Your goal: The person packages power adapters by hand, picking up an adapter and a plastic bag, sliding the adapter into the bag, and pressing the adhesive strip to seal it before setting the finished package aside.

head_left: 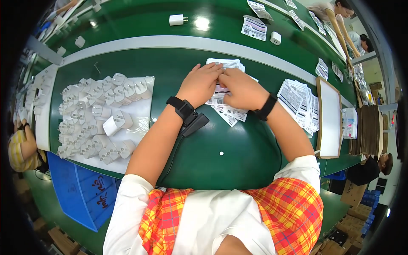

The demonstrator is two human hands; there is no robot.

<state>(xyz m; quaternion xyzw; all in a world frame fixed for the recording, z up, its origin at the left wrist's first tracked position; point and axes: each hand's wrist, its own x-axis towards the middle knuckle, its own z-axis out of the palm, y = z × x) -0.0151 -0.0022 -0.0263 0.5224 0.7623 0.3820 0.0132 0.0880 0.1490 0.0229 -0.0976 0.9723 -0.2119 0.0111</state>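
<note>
A small pile of white printed label sheets (pixel 224 104) lies on the green surface (pixel 238 144) just ahead of the person, fanned out with some corners poking toward the body and others toward the far edge. Both hands rest on top of this pile and meet at its middle: the left hand (pixel 200 84) has its fingers curled down onto the topmost sheet, and the right hand (pixel 242 89) presses beside it, thumbs touching; whether either grip actually pinches a sheet or only presses on it cannot be told. Each wrist carries a black band, and a black clip with a cable (pixel 193 124) hangs from the left one. To the right, near the right forearm, a second, wider spread of the same white labels (pixel 299 104) lies against a flat board with a brown frame and white face (pixel 329 117). To the left, well apart from the hands, a clear plastic sheet holds a crowd of white plug adapters (pixel 100 117) in loose rows. Beyond a pale grey strip across the surface lie one white adapter (pixel 176 19), a small white cube (pixel 275 38) and more printed labels (pixel 254 27). A blue bin (pixel 80 191) sits below the near left edge.
</note>
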